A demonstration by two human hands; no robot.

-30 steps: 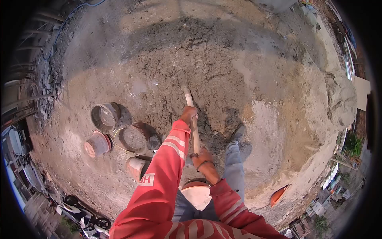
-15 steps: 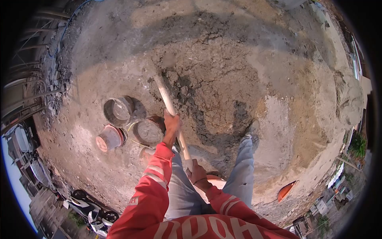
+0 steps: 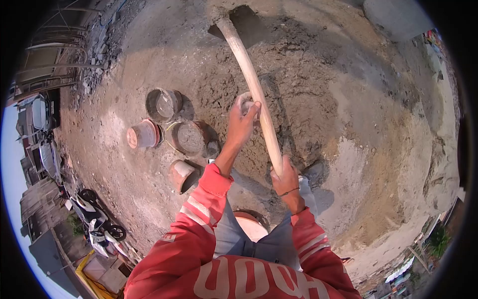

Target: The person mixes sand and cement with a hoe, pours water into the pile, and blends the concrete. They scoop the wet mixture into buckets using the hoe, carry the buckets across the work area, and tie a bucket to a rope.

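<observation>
A hoe with a long pale wooden handle (image 3: 265, 119) is raised over the wet mortar (image 3: 308, 89), its wide dark blade (image 3: 245, 27) at the far end. Midway along the handle, my left hand (image 3: 241, 122) holds it loosely, thumb against the wood and fingers curled. My right hand (image 3: 285, 175) is wrapped around the near end, close to my body. The mortar lies spread on the ground in front of my feet, rough and lumpy.
To the left stand a grey-coated bucket (image 3: 164, 103), a bucket with pale contents (image 3: 190, 138) and a tipped pinkish bucket (image 3: 143, 135). An orange pot (image 3: 182, 175) lies nearer. A round tub (image 3: 251, 226) is between my legs. A motorcycle (image 3: 97, 222) is parked far left.
The hoe has come up from the mortar, and its blade now shows at the far end. Both hands have moved right and upward in view, and the view has shifted.
</observation>
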